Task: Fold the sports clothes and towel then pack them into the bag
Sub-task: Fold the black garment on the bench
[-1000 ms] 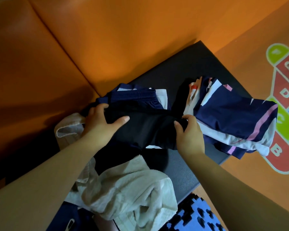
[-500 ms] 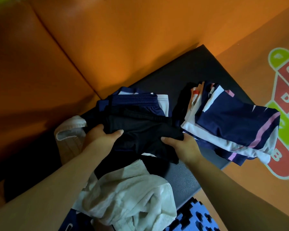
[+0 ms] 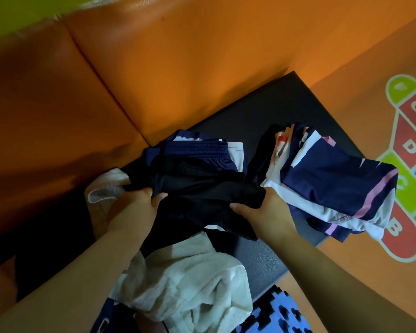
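On the dark grey padded worktop (image 3: 298, 99), set against the orange padded wall (image 3: 178, 56), both hands are on one thin black sports garment (image 3: 202, 195), prob. shorts. The left hand (image 3: 135, 207) has its fingers curled into the cloth at the garment's left edge, thumb on top. The right hand (image 3: 267, 210) pinches the right edge, thumb over, fingers tucked under. The garment lies across a pile of navy shorts w/ a ribbed elastic waistband (image 3: 202, 150), touching it. Just right of that, a stack of folded navy, white & pink jerseys (image 3: 334, 183) sits at the worktop's right edge, partly overhanging. The crumpled white terry towel (image 3: 190, 284) is nearest the person, under the forearms, unfolded. A blue foam puzzle mat (image 3: 281, 316) & a coloured hopscotch floor print (image 3: 411, 145) lie off the worktop.

Step in hand, I'd say: folding the black garment, i.e. partway thru the clothes. Towel not yet folded, packing not begun. No bag plainly in view; the dark shape at bottom left can't be made out. Next move prob. calls for bringing both edges together evenly & flattening the cloth on the pile w/o skewing it, since thin fabric slides & a fold may spring open.
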`<state>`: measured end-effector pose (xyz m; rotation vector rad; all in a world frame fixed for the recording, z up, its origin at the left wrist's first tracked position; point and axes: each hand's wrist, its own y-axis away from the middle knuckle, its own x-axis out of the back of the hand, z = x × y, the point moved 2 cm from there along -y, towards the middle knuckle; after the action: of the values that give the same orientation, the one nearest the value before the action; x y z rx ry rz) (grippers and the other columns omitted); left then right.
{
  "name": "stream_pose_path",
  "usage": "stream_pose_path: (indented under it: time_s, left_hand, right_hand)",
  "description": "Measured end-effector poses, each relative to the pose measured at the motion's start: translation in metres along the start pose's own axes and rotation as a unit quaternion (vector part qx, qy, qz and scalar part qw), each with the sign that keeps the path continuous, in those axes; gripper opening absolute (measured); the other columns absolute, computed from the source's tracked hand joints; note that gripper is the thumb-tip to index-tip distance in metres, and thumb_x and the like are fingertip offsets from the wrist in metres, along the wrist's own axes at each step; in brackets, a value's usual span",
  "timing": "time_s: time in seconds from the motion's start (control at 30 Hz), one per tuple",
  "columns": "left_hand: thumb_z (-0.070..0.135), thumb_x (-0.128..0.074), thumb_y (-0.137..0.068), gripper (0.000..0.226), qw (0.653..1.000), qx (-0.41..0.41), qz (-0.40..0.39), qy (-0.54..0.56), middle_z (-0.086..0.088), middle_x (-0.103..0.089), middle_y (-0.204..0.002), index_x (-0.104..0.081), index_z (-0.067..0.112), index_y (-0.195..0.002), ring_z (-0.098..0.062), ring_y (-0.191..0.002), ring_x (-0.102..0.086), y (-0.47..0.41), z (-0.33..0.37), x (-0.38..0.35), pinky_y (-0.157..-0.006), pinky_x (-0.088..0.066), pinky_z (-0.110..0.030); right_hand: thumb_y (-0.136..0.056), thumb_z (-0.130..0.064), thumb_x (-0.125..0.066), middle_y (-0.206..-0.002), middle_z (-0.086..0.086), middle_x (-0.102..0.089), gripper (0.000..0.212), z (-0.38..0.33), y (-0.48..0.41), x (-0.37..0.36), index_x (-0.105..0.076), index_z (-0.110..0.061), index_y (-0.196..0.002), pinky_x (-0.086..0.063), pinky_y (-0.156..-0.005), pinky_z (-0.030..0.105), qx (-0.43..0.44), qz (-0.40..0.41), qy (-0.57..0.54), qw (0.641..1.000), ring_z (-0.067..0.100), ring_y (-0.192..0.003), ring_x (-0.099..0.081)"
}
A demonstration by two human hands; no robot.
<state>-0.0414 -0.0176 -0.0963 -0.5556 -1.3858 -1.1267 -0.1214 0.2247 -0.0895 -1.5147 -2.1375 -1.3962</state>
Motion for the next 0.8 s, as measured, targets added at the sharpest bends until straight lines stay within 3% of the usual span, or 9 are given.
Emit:
stream_pose_path:
  time_s: [0.13,0.2,0.27,0.4,0.43,0.5,0.57,0.7,0.8]
  left_hand:
    - [0.054,-0.049,-0.090,0.051,0.982,0.147,-0.078,0.093,-0.015,-0.065,-0.112,-0.060,0.014,-0.120,-0.033,-0.104,-0.060,-0.001,-0.013,0.002,-0.084,-0.048,-0.038]
    - [0.056,-0.053,-0.087,0.048,0.956,0.199,-0.132,0.171,-0.011,-0.065,-0.111,-0.061,0.018,-0.114,-0.031,-0.101,-0.060,-0.002,-0.019,0.001,-0.087,-0.049,-0.040]
    - [0.052,-0.058,-0.085,0.041,0.927,0.222,-0.176,0.247,-0.009,-0.066,-0.109,-0.062,0.019,-0.109,-0.030,-0.100,-0.060,0.000,-0.023,-0.005,-0.089,-0.048,-0.041]
    - [0.047,-0.071,-0.075,0.073,0.815,0.305,-0.215,0.443,-0.003,-0.051,-0.132,-0.046,0.014,-0.135,-0.028,-0.125,-0.046,0.012,-0.023,-0.002,-0.100,-0.036,-0.036]
    - [0.044,-0.072,-0.074,0.075,0.789,0.317,-0.214,0.482,-0.001,-0.052,-0.127,-0.044,0.013,-0.135,-0.027,-0.123,-0.047,0.014,-0.021,-0.001,-0.096,-0.036,-0.034]
    - [0.027,-0.068,-0.083,0.048,0.740,0.337,-0.220,0.538,-0.001,-0.061,-0.104,-0.053,0.009,-0.126,-0.025,-0.105,-0.057,0.018,-0.018,0.006,-0.085,-0.043,-0.031]
    - [0.018,-0.066,-0.085,0.031,0.717,0.340,-0.226,0.565,-0.005,-0.068,-0.094,-0.062,0.012,-0.115,-0.024,-0.089,-0.064,0.020,-0.016,0.011,-0.070,-0.050,-0.033]
    - [0.009,-0.064,-0.084,0.019,0.702,0.284,-0.186,0.626,-0.008,-0.074,-0.090,-0.067,0.014,-0.102,-0.025,-0.081,-0.071,0.022,-0.015,0.022,-0.070,-0.053,-0.035]
    - [0.007,-0.065,-0.082,0.017,0.734,0.222,-0.115,0.631,0.001,-0.075,-0.085,-0.069,0.017,-0.097,-0.018,-0.081,-0.071,0.018,-0.017,0.034,-0.074,-0.053,-0.035]
  right_hand:
    - [-0.070,-0.025,-0.082,-0.085,0.000,-0.074,0.030,0.000,0.002,-0.002,-0.072,-0.014,-0.097,-0.056,-0.067,0.030,-0.085,-0.090,-0.182,0.975,0.015,-0.079,-0.070]
    - [-0.073,-0.019,-0.080,-0.081,0.006,-0.073,0.024,-0.004,0.007,-0.002,-0.069,-0.011,-0.093,-0.054,-0.052,0.028,-0.146,-0.133,-0.253,0.947,0.018,-0.068,-0.069]
    - [-0.073,-0.020,-0.079,-0.083,0.009,-0.072,0.027,-0.004,0.010,-0.003,-0.067,-0.011,-0.096,-0.053,-0.050,0.027,-0.177,-0.167,-0.261,0.934,0.020,-0.067,-0.069]
    - [-0.069,-0.022,-0.079,-0.087,0.012,-0.073,0.037,0.002,0.018,-0.004,-0.066,-0.010,-0.101,-0.054,-0.057,0.029,-0.243,-0.205,-0.274,0.908,0.025,-0.073,-0.069]
    - [-0.068,-0.022,-0.079,-0.089,0.013,-0.074,0.039,0.004,0.019,-0.005,-0.067,-0.010,-0.102,-0.053,-0.057,0.030,-0.251,-0.211,-0.277,0.903,0.026,-0.076,-0.070]
    - [-0.068,-0.018,-0.078,-0.093,0.016,-0.073,0.039,0.004,0.023,-0.003,-0.067,-0.006,-0.103,-0.054,-0.058,0.031,-0.245,-0.212,-0.297,0.898,0.030,-0.079,-0.070]
    - [-0.070,-0.012,-0.074,-0.097,0.023,-0.071,0.039,0.003,0.025,-0.003,-0.066,0.001,-0.106,-0.056,-0.062,0.037,-0.215,-0.217,-0.335,0.892,0.036,-0.082,-0.070]
    - [-0.079,0.003,-0.061,-0.093,0.024,-0.069,0.025,-0.007,0.029,0.000,-0.064,0.003,-0.104,-0.057,-0.059,0.042,-0.143,-0.201,-0.393,0.886,0.035,-0.077,-0.068]
    - [-0.076,0.007,-0.066,-0.102,0.025,-0.068,0.031,-0.017,0.020,0.003,-0.063,0.003,-0.106,-0.056,-0.078,0.051,-0.064,-0.151,-0.397,0.903,0.040,-0.091,-0.068]
